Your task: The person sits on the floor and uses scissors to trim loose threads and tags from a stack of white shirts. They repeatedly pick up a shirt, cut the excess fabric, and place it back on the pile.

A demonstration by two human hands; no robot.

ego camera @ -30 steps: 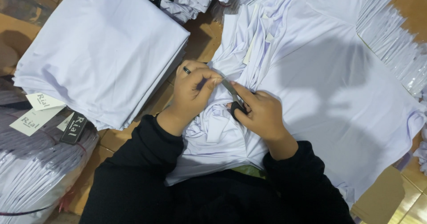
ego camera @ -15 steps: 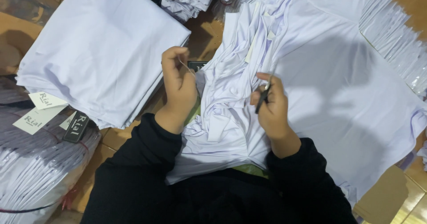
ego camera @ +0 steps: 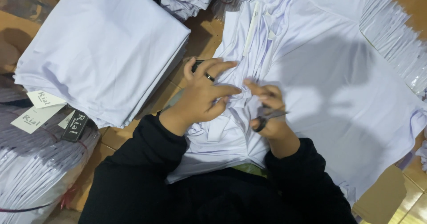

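Now left hand [ego camera: 205,95] pinches white garment [ego camera: 311,86] bunched between; right hand [ego camera: 267,113] grips small scissors [ego camera: 267,117].

white shirt [ego camera: 311,86] spread flat, bunched at middle; small scissors [ego camera: 267,116] over it.

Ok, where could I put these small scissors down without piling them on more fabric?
Bare brown floor shows between the folded white stack and the spread white garment, just beyond your left hand. More shows by the garment's lower right corner. Bagged bundles crowd the left side.
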